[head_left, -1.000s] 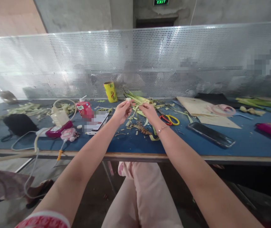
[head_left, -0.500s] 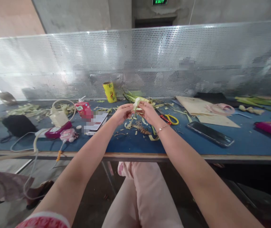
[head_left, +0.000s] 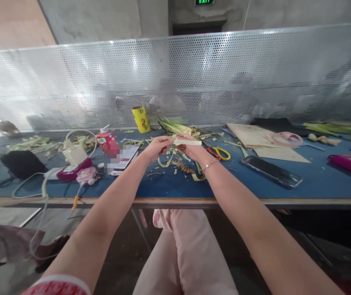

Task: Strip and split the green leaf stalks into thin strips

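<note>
The worktop's front edge is crossed by both forearms; blue surface is shown between it and plant scraps. Above these, a pale strip is pinched by the left hand and laid across the right hand, whose grip cannot be told. Beyond, reach is bounded by a metal screen.

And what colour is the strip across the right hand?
The strip is creamy white; the head view shows it best.
</note>
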`<control>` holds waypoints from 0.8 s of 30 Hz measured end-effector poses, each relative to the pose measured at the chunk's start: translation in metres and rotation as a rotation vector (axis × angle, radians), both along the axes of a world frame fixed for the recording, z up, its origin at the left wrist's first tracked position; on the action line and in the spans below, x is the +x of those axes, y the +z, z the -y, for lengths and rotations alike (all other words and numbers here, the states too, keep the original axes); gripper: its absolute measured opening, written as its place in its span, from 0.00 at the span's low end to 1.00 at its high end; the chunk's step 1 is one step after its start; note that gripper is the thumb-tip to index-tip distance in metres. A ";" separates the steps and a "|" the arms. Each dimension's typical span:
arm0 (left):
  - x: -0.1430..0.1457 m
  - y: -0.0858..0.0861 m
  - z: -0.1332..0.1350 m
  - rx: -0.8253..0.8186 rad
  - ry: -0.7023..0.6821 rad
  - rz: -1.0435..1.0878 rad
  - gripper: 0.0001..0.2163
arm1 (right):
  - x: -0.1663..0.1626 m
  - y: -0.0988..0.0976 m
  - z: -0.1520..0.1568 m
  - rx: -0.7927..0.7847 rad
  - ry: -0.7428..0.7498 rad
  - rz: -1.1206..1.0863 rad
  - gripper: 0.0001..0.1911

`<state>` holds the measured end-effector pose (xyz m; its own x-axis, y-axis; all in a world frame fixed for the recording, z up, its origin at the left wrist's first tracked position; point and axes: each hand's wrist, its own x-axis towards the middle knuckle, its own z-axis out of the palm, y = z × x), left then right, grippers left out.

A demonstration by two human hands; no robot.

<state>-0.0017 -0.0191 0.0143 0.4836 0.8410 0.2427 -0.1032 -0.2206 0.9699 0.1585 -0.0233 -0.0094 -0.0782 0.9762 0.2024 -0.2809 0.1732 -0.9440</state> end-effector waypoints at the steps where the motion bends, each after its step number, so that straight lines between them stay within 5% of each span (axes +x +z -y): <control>1: 0.000 0.000 -0.001 0.038 0.049 -0.043 0.11 | 0.001 0.000 -0.001 0.002 0.017 -0.007 0.13; 6: 0.000 -0.002 -0.004 0.108 0.153 -0.219 0.10 | 0.004 0.000 -0.004 0.017 0.001 0.032 0.14; 16: 0.001 -0.007 -0.006 -0.024 0.064 -0.146 0.12 | 0.005 -0.003 -0.005 0.054 -0.042 0.184 0.14; 21: 0.001 -0.003 -0.010 -0.114 0.229 0.051 0.10 | 0.012 0.002 0.000 0.555 -0.413 0.654 0.09; 24: -0.002 0.000 -0.012 -0.166 0.251 0.192 0.09 | 0.013 0.001 0.007 0.897 -0.362 0.938 0.15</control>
<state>-0.0037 -0.0071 0.0139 0.2157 0.9634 0.1593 -0.2498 -0.1032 0.9628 0.1717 -0.0299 -0.0080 -0.3067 0.5313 0.7897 0.5960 0.7541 -0.2758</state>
